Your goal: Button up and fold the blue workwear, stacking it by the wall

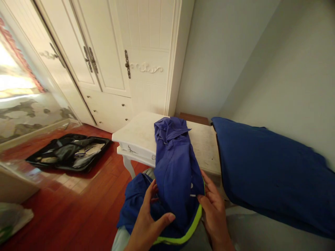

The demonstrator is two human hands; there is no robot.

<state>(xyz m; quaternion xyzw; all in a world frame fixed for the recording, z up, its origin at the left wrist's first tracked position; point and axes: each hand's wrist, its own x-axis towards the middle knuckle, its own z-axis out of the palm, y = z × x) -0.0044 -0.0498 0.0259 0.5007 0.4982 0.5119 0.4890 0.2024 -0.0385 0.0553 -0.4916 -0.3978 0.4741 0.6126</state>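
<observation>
A blue jacket with a neon yellow-green trim stretches from a white table towards me, its crumpled upper end resting on the tabletop. My left hand is at its left side, the fingertips curled in at the fabric edge and the thumb lying over the cloth. On the other side, my right hand pinches the right edge by the trim between thumb and fingers. A small white spot and a short white strip show near the right fingertips. More blue cloth is bunched at the lower left, over my lap.
The white table stands in front of a white wardrobe. At right, a blue pillow leans by the wall. An open black suitcase with clothes lies on the red wood floor. A plastic bag sits at lower left.
</observation>
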